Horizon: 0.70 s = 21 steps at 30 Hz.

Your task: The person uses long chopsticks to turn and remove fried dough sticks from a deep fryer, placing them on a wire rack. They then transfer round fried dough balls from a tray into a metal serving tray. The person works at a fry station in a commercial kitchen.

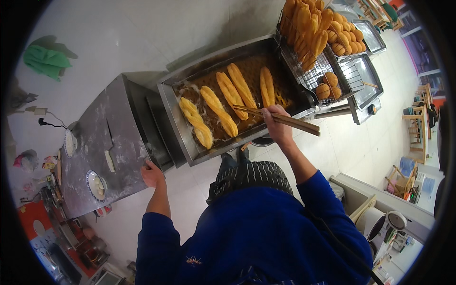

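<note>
Long wooden chopsticks (285,120) are gripped in my right hand (279,125), above the near edge of a steel fryer (228,142). Their tips lie over one golden fried dough stick (231,94) in the oil. Several more sticks float there, among them a twisted one (196,123) at the left end, with foam around it, and one (267,87) farther right. My left hand (153,174) rests with curled fingers at the corner of the floured steel table (124,142); I see nothing in it.
Wire racks (320,64) at the fryer's right hold fried dough sticks (310,32) and round fried balls (345,35). Metal trays (361,78) stand beyond. On the left table lie a knife (109,160), a bowl with pale pieces (96,186) and another bowl (70,143).
</note>
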Motion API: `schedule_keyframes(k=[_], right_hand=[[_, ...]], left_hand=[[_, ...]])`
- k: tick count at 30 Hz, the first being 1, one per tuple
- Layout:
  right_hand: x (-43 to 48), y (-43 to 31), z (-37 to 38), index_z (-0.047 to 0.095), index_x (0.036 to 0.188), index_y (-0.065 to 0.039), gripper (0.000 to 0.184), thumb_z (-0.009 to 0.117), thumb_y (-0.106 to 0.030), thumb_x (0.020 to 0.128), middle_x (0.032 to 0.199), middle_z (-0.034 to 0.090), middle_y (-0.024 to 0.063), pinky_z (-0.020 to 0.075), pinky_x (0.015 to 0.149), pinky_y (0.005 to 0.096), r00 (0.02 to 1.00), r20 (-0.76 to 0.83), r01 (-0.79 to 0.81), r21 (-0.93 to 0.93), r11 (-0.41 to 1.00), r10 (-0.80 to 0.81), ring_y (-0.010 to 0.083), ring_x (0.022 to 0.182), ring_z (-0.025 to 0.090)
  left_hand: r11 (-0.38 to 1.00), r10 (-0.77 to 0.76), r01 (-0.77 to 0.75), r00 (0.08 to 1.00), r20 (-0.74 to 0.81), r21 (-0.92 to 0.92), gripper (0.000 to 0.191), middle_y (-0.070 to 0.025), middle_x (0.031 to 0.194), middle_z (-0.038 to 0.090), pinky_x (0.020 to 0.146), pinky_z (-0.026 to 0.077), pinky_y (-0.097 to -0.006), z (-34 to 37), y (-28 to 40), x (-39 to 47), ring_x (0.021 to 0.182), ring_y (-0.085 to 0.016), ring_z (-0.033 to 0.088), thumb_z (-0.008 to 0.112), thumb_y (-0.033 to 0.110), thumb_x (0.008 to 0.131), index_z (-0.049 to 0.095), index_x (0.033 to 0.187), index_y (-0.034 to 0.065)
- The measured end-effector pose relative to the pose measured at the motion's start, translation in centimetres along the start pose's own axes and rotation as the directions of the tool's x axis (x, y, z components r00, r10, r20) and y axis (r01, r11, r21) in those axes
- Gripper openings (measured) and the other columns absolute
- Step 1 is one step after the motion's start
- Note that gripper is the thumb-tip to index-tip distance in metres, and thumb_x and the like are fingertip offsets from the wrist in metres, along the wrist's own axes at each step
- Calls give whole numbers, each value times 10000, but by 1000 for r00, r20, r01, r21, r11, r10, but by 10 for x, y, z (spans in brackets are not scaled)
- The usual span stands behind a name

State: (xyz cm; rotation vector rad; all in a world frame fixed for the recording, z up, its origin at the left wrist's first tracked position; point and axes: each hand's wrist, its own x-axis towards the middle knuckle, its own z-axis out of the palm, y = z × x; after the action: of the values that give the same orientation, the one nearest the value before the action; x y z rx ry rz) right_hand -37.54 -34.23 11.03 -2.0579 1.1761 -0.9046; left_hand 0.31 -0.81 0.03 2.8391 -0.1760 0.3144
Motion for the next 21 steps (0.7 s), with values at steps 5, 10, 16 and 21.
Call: schedule_keyframes(k=[5,10,16,21], right_hand=[[-1,1,24,634,828,4,246,667,-205,952,770,576,156,467,686,406,990,92,-103,-32,994,105,325,742,591],[-10,2,58,638,859,-17,201,688,-198,932,811,586,181,473,690,457,998,31,-52,74,996,50,378,779,591],[-12,-1,62,646,891,-1,208,648,-197,961,846,601,171,479,723,424,994,77,-84,82,993,78,364,792,596],[-2,11,36,630,841,-5,226,651,-190,970,801,589,159,488,681,416,979,-75,-167,228,959,188,339,742,606]], left_hand=[[1000,-22,22,1000,-12,4,455,-140,840,677,655,479,-532,-1,2,0,794,-391,645,568,518,960,610,829,84],[997,-74,73,997,22,21,455,-133,839,681,652,479,-536,-2,6,0,797,-392,647,570,520,959,608,828,85],[1000,-22,22,1000,-6,22,469,-135,836,679,647,476,-544,0,2,0,796,-389,649,555,530,963,606,826,84],[999,-46,46,998,31,7,483,-142,841,677,662,480,-534,2,2,2,798,-396,645,550,531,967,610,833,72]])
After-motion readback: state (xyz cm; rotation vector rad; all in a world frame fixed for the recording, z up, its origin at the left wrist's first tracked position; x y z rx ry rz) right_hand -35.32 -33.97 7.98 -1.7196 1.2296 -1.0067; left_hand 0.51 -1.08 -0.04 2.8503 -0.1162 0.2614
